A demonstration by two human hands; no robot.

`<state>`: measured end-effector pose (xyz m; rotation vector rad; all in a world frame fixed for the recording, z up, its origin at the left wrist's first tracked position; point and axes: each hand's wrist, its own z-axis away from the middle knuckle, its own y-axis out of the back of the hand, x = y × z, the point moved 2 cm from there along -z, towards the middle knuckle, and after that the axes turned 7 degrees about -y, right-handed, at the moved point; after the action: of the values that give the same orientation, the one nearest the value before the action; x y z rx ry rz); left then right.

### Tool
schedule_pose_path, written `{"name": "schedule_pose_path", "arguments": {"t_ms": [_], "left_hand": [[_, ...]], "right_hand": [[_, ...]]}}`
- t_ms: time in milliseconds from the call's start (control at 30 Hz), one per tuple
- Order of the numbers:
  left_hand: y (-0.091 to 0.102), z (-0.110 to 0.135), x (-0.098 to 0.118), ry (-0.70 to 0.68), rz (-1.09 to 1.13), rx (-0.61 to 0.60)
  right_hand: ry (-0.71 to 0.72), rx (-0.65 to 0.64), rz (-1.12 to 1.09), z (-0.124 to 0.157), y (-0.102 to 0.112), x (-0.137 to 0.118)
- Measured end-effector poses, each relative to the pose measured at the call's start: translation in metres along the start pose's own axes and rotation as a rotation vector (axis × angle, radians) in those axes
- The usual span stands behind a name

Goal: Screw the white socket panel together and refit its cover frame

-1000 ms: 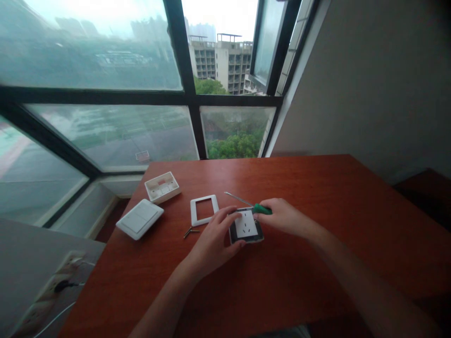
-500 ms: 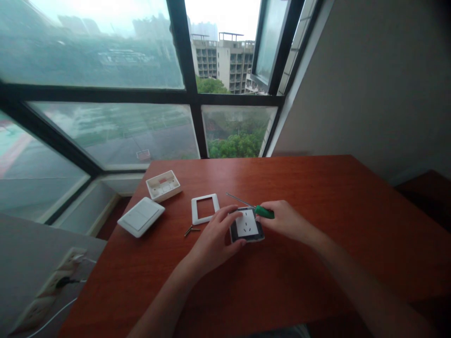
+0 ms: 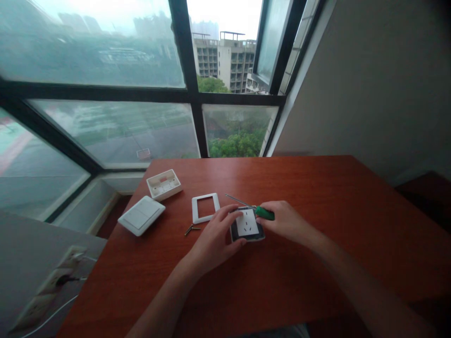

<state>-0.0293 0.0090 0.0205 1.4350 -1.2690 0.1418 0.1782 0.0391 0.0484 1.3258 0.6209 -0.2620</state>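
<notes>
A wall socket (image 3: 247,224) with a white face and a dark surround lies on the table in front of me. My left hand (image 3: 220,232) grips its left side, fingers over the top and thumb at the lower edge. In my right hand (image 3: 280,217) is a screwdriver (image 3: 265,213) with a green handle, its thin shaft pointing up and left across the socket's far edge. The right fingers also come close to the socket's right side; whether they touch it I cannot tell. Beyond my left hand lies a white cover frame (image 3: 196,211), with several screws (image 3: 190,229) nearer me.
At the table's left side are a white switch panel (image 3: 141,216) and an open white mounting box (image 3: 164,185). The reddish-brown table (image 3: 310,183) reaches to the window. Wall outlets (image 3: 54,283) with plugged-in cords are at lower left.
Both hands, the socket and the screwdriver hold nearly the same positions. Only a very slight shift of the whole view shows.
</notes>
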Motion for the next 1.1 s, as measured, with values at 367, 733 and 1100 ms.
{"name": "schedule_pose_path", "arguments": {"t_ms": [367, 733, 1100], "left_hand": [[0.003, -0.006, 0.007, -0.007, -0.164, -0.059], [-0.009, -0.024, 0.023, -0.132, -0.302, -0.178], [-0.009, -0.022, 0.027, -0.141, -0.365, -0.174]], "right_hand": [[0.036, -0.040, 0.042, 0.032, 0.063, -0.002], [0.030, -0.047, 0.196, 0.070, 0.096, 0.007], [0.103, 0.098, 0.263, 0.073, 0.119, -0.022]]}}
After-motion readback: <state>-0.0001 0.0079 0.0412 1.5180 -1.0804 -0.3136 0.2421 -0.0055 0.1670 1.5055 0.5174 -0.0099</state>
